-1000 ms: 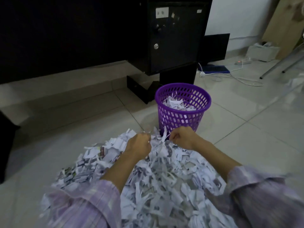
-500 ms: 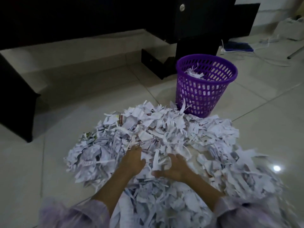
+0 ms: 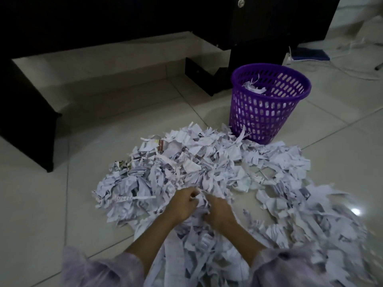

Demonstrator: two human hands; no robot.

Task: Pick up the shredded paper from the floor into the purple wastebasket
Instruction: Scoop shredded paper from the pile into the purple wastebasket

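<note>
Both hands, left and right, pinched a clump of shredded paper between them; strips pointed every way. The purple wastebasket stood upright beyond the pile.

I see a dark cabinet standing on pale floor tiles, with white cables trailing beside a blue mat.

Pale lilac checked sleeves, pushed up; forearms bare; hands ungloved.
</note>
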